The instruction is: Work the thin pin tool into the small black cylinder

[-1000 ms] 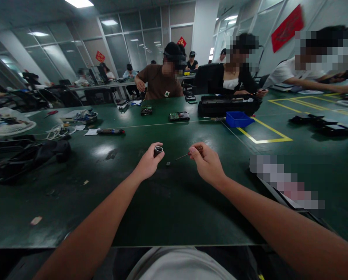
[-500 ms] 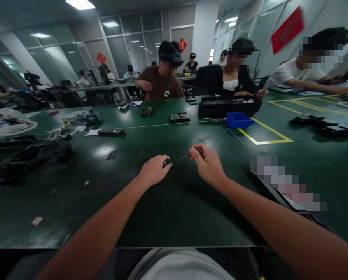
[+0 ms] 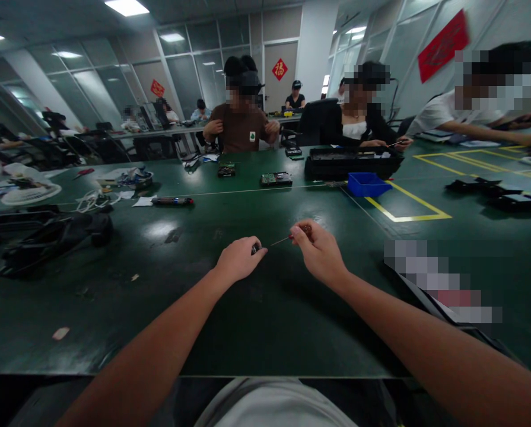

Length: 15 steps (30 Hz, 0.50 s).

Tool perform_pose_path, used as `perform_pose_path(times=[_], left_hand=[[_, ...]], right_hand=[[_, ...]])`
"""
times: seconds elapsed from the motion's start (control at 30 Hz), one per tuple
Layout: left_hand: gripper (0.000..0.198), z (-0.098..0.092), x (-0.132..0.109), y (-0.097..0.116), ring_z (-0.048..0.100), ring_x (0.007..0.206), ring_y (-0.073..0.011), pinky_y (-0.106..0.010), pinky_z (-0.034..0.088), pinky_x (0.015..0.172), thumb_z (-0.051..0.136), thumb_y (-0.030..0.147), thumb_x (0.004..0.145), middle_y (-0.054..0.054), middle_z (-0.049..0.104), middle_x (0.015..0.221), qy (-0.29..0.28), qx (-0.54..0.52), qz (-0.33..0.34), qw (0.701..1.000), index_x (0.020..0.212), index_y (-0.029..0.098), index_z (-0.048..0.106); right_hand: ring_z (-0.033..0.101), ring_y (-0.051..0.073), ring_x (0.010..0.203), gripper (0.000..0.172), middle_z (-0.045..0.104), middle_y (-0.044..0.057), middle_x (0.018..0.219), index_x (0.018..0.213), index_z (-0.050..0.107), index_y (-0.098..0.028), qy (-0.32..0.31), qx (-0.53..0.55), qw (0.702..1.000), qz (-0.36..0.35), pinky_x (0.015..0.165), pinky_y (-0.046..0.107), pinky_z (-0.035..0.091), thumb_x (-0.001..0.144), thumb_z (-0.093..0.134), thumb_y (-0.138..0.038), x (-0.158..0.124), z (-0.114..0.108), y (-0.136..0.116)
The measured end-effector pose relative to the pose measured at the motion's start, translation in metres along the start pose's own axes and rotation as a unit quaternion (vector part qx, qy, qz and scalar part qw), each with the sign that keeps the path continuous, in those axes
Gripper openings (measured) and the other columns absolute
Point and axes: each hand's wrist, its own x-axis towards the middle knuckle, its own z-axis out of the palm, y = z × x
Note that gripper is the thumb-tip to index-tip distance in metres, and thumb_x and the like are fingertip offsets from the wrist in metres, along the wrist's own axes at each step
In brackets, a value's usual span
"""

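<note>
Over the middle of the green table [image 3: 265, 320], my left hand [image 3: 238, 260] is closed on a small dark object [image 3: 256, 249] with a shiny edge; its kind is mostly hidden by my fingers. My right hand [image 3: 321, 254] grips a thin screwdriver [image 3: 281, 242] by its reddish-brown handle. The slim shaft points left toward the dark object, and its tip appears just short of my left fingertips. Whether the tip touches the piece, I cannot tell.
Ahead lie a circuit-board-topped drive [image 3: 276, 179], a blue bin [image 3: 369, 184] and a long black housing [image 3: 354, 163]. A dark electric screwdriver-like tool [image 3: 172, 201] and black plastic parts [image 3: 60, 240] are left. Papers [image 3: 438, 284] lie right. Several people sit around.
My hands keep nearly the same pose and grip, with the whole scene shifted slightly right. Across the table, the person in brown has turned, and both their hands now show near the chest.
</note>
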Motion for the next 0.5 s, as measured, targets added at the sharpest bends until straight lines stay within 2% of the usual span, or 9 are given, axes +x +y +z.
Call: perform_pose_path(times=[0.13,0.27,0.4,0.5], left_hand=[[0.03,-0.012,-0.002,-0.003,0.064,0.088,-0.0233,-0.035,0.048,0.074,0.05,0.046,0.096,-0.008,0.069,0.1,0.033,-0.056,0.006,0.998,0.104,0.021,0.064],[0.03,-0.03,-0.006,-0.003,0.063,0.088,-0.0225,-0.035,0.047,0.077,0.046,0.044,0.097,-0.007,0.069,0.097,0.067,-0.065,0.002,0.996,0.102,0.02,0.063],[0.026,-0.052,-0.014,-0.006,0.061,0.079,-0.0197,-0.032,0.043,0.073,0.046,0.04,0.094,-0.004,0.067,0.087,0.107,-0.054,-0.021,0.993,0.096,0.02,0.062],[0.023,-0.074,-0.025,-0.017,0.059,0.074,-0.0184,-0.03,0.04,0.069,0.047,0.038,0.092,-0.003,0.066,0.082,0.137,-0.052,-0.052,0.988,0.092,0.02,0.061]], right_hand=[[0.066,0.021,0.077,0.026,0.07,0.004,0.082,0.093,0.064,-0.024,-0.006,-0.005,1.0,0.005,0.07,0.035,0.048,0.099,0.05,-0.046,0.0,-0.001,-0.001],[0.067,0.021,0.077,0.027,0.069,0.003,0.081,0.094,0.064,-0.024,-0.004,-0.011,1.0,0.001,0.07,0.035,0.047,0.099,0.049,-0.046,0.0,0.0,0.0],[0.067,0.02,0.076,0.026,0.069,0.003,0.08,0.093,0.063,-0.022,0.002,-0.01,1.0,-0.007,0.07,0.033,0.047,0.099,0.05,-0.044,0.001,0.0,0.001],[0.067,0.019,0.074,0.025,0.069,0.003,0.078,0.093,0.063,-0.022,0.002,-0.016,1.0,-0.009,0.068,0.032,0.047,0.099,0.05,-0.043,0.002,-0.001,-0.002]])
